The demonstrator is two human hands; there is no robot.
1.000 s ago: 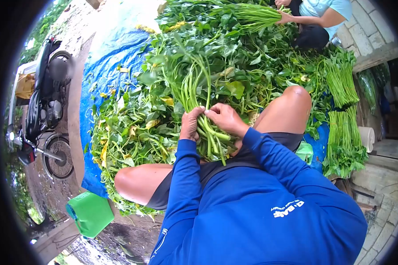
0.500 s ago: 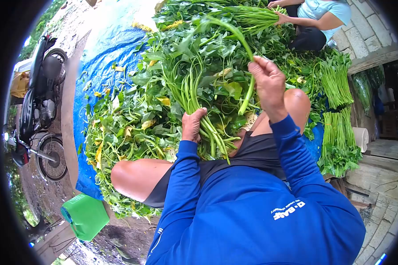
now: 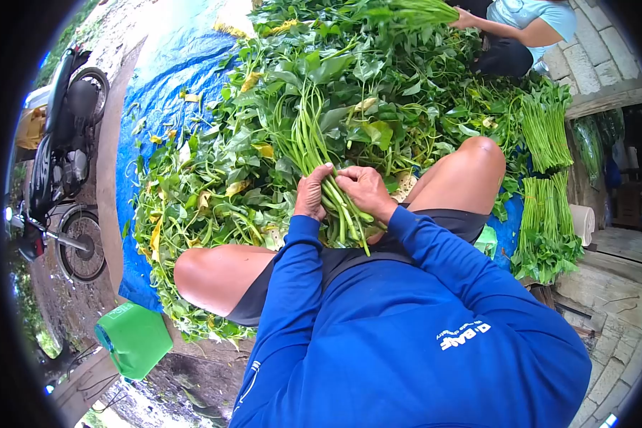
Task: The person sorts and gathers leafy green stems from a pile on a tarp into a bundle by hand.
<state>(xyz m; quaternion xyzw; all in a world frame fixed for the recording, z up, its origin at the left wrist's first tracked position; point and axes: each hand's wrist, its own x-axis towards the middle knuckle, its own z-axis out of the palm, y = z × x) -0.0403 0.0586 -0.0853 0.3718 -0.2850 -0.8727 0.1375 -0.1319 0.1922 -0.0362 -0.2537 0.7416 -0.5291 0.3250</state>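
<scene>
A bunch of leafy green stems [image 3: 308,132], which looks like water spinach, lies upright in front of me with its leaves pointing away and its cut ends towards my lap. My left hand [image 3: 311,192] is wrapped round the lower stems from the left side. From the right, my right hand [image 3: 368,191] is closed at the same stems, its fingertips touching the bunch near the left thumb. The stem ends stick out below both hands. Beneath and around the bunch spreads a heap of loose greens [image 3: 214,171], with some yellowed leaves mixed in.
A blue tarp [image 3: 171,85] lies under the heap. Tied-looking bundles of greens [image 3: 546,225] lie at the right. A co-worker [image 3: 528,32] holds another bunch at the top right. A green container [image 3: 135,342] stands at lower left, near a parked motorcycle [image 3: 68,164].
My right hand has come down and left from its raised position, bringing its single long stem to the bunch. The co-worker's bunch has shifted upward. My left hand keeps its hold.
</scene>
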